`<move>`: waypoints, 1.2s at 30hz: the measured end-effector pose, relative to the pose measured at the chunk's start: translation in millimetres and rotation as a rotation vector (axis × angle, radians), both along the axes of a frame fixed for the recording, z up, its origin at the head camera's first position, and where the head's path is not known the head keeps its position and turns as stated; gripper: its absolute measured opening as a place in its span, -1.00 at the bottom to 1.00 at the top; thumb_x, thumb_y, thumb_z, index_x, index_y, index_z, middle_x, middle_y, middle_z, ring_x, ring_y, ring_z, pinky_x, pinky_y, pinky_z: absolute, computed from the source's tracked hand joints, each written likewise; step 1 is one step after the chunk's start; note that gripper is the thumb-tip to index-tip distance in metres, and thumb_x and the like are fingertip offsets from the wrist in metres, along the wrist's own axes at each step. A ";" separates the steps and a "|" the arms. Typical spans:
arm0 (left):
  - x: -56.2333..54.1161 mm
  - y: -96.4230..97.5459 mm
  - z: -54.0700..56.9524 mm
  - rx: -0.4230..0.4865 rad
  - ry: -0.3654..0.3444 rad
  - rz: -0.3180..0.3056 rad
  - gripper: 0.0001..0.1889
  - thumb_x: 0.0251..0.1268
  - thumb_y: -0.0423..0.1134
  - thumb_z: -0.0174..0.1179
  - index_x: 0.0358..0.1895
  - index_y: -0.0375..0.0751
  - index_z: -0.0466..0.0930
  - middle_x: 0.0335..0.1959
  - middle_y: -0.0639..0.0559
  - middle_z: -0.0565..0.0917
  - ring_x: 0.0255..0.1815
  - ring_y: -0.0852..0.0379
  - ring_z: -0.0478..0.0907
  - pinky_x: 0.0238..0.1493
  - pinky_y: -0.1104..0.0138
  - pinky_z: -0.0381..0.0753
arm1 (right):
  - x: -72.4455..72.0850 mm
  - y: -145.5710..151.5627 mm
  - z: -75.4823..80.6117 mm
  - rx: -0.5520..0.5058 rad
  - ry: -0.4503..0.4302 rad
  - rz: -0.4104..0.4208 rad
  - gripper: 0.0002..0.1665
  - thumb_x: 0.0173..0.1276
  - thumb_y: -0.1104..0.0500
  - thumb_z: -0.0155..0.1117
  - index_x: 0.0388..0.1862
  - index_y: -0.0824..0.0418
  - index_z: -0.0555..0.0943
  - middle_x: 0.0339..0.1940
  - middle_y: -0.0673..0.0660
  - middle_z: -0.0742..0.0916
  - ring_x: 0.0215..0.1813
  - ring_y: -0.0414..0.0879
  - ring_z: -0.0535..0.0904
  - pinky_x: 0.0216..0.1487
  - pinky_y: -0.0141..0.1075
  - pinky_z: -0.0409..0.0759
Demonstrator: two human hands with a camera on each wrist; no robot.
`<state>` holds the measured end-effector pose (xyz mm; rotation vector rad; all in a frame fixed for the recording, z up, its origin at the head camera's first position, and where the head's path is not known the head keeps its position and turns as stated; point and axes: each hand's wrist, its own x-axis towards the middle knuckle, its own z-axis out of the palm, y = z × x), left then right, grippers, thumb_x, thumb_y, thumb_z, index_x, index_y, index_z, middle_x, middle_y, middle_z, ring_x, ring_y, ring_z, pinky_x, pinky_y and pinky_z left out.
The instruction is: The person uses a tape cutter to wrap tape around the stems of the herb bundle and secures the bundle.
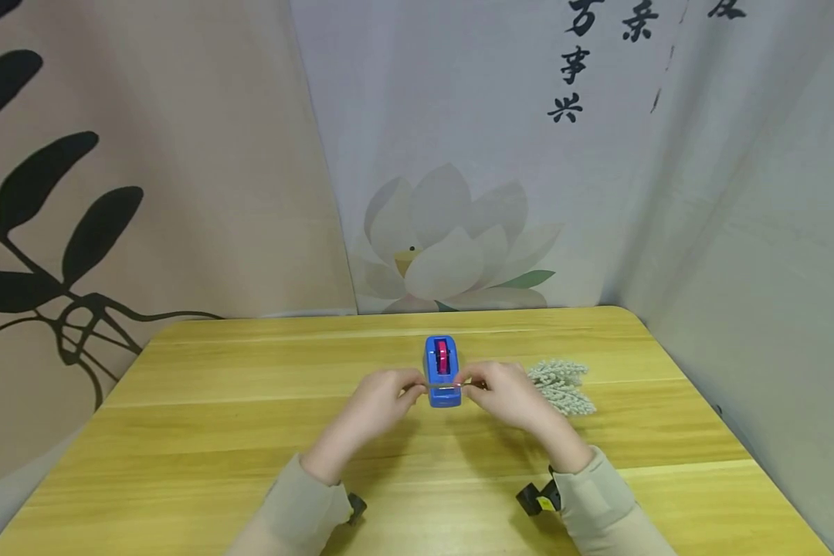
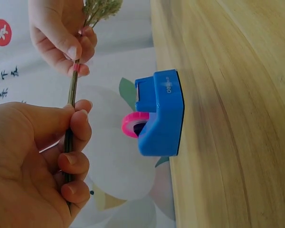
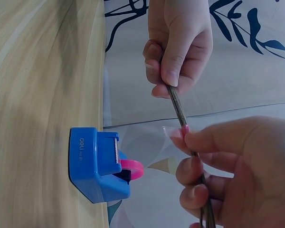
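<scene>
Between both hands, a bunch of thin brown stems [image 2: 72, 90] is held level above the table, with pale green, fluffy sprigs [image 1: 561, 386] at its right end. My left hand [image 1: 385, 395] grips the lower stems, its fingers curled round them. Nearer the sprigs, my right hand [image 1: 506, 392] pinches the stems where a strip of pink tape [image 3: 185, 130] goes round them. One clear-looking tape end sticks out beside the right fingertips in the right wrist view. Just beyond the stems stands a blue tape dispenser [image 1: 445, 399] with a pink roll [image 2: 134, 123] in it.
The wooden table [image 1: 250, 432] reaches back to a fabric backdrop [image 1: 250, 154] printed with leaves, a lotus and dark characters. Another cloth wall [image 1: 757, 232] closes off the right side. Black wrist devices [image 1: 538, 498] sit below both sleeves.
</scene>
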<state>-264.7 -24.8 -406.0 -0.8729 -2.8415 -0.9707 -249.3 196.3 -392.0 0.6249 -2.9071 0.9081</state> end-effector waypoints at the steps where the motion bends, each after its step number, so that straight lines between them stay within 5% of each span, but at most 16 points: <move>1: 0.1 0.0 -0.1 0.003 -0.004 -0.001 -0.83 0.42 -0.27 0.13 -0.11 -0.21 0.70 -0.46 0.15 0.60 -0.50 0.22 0.45 -0.45 0.36 0.49 | 0.3 -0.3 0.6 0.015 0.003 -0.001 -0.85 0.31 0.26 0.23 -0.21 0.13 0.71 -0.64 -0.10 0.53 -0.62 -0.24 0.30 -0.45 -0.30 0.31; 9: 2.1 -0.3 1.3 0.033 -0.001 -0.027 -0.84 0.44 -0.27 0.12 -0.15 -0.20 0.69 -0.52 0.14 0.55 -0.57 0.24 0.39 -0.55 0.38 0.43 | 0.4 -3.8 1.2 0.090 0.055 -0.041 -0.79 0.16 0.32 0.33 -0.34 -0.01 0.62 -0.75 -0.12 0.33 -0.61 -0.22 0.19 -0.18 -0.12 0.14; 24: 5.0 -1.2 4.3 0.068 -0.003 -0.014 -0.85 0.45 -0.26 0.10 -0.21 -0.13 0.68 -0.55 0.15 0.53 -0.57 0.23 0.37 -0.55 0.37 0.39 | 0.4 -2.9 -10.3 0.062 0.232 -0.062 -0.76 0.19 0.09 0.47 -0.26 -0.04 0.55 -0.77 -0.18 0.32 -0.67 -0.29 0.13 -0.26 -0.18 0.13; 36: 1.9 -2.5 3.6 0.079 -0.009 -0.006 -0.86 0.45 -0.26 0.11 -0.24 -0.11 0.67 -0.58 0.16 0.50 -0.62 0.24 0.32 -0.61 0.38 0.33 | -1.2 -1.6 -5.3 0.027 0.262 -0.016 -0.89 0.28 0.06 0.39 -0.33 -0.04 0.59 -0.74 -0.25 0.44 -0.62 -0.30 0.29 -0.24 -0.17 0.14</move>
